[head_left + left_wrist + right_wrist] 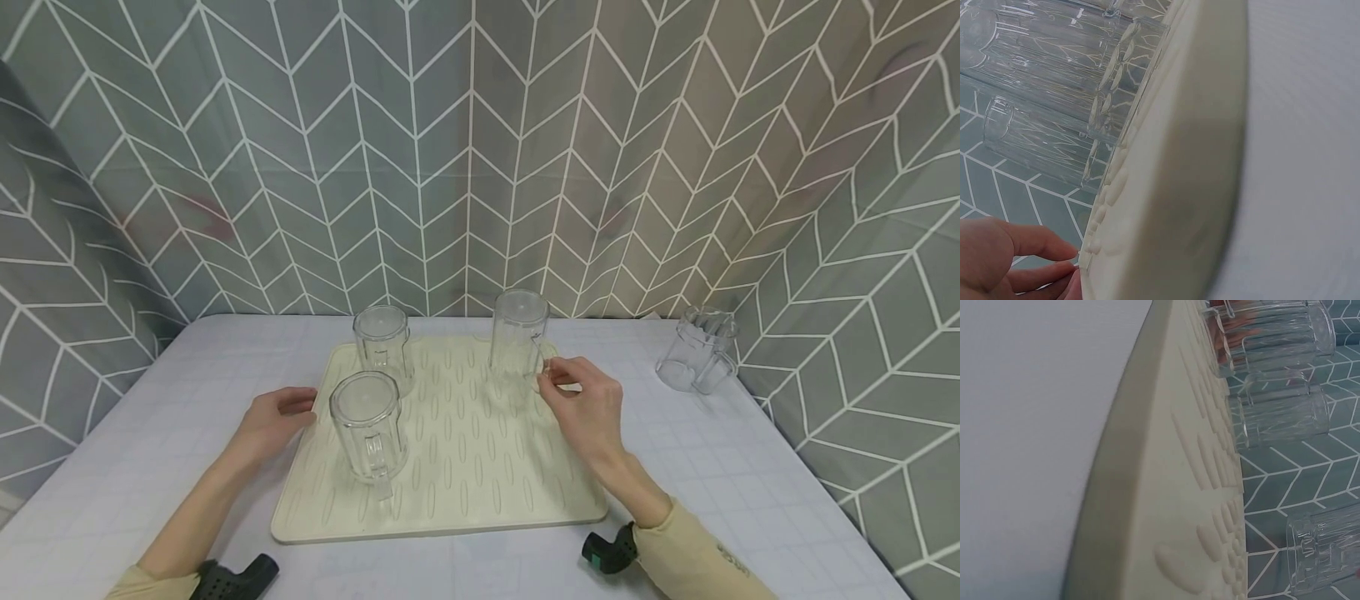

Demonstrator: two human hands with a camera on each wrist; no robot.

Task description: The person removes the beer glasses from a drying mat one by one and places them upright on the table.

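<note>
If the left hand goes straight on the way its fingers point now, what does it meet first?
The mat, at its left edge: the left hand looks to be right at it. Beyond that, depth is unclear, but the near mug may stand close to its line.

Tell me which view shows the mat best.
The head view: it takes in nearly the whole mat from above. The left and right wrist views show only one edge, close up, and part of the ridged top at a slant.
</note>
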